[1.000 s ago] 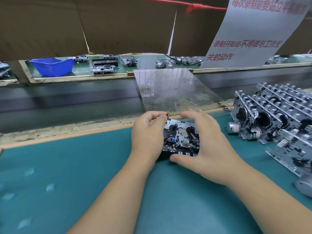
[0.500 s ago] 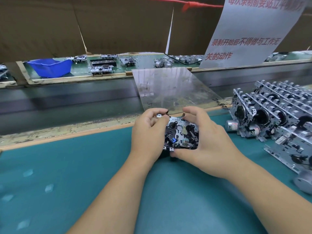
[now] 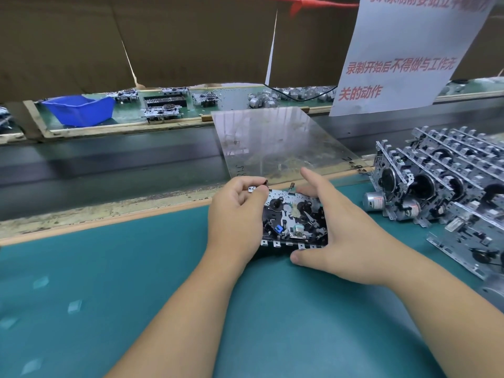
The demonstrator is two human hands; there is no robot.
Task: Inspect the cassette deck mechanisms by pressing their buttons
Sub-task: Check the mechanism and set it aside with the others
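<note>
The left hand (image 3: 236, 211) pinches the far-left corner of the black-and-silver metal cassette deck mechanism (image 3: 293, 219); the right hand (image 3: 336, 227) clasps its right side, apparently loosely, so a hard button press could tip it.

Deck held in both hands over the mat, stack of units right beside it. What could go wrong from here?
1. The right hand has only its thumb under the near edge of the cassette deck mechanism, with its forefinger lifted off; a hard button press might tip it out of that grip.
2. The left hand pinches small tabs at the far corner, which might bend.
3. The stacked mechanisms stand close to the right hand; a sideways move could knock them.
</note>
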